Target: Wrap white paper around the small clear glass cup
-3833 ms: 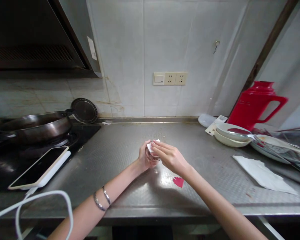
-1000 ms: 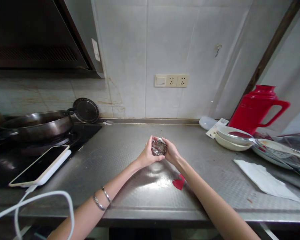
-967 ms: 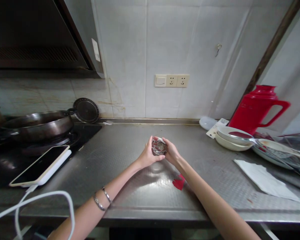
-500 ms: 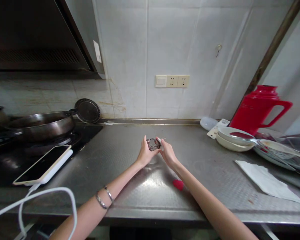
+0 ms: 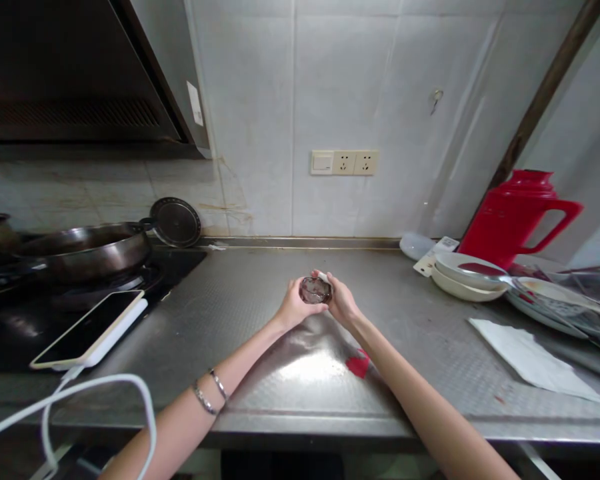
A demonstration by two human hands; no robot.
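Note:
Above the middle of the steel counter, my two hands meet around a small round see-through dish, which looks like dark-tinted glass. My left hand grips its left side, the thumb running along the near edge. On the far right side, my right hand is closed on the same dish. Something small and white shows at the right fingertips; its kind cannot be made out. A red piece lies on the counter beside my right forearm.
A steel pan sits on the black stove at left. Near it lies a phone with a white cable. To the right are a red thermos jug, stacked bowls, plates with utensils and a white paper napkin.
Both hands have shifted slightly to the right with the dish, whose round face now shows more fully. More of the red piece is visible beside my right forearm.

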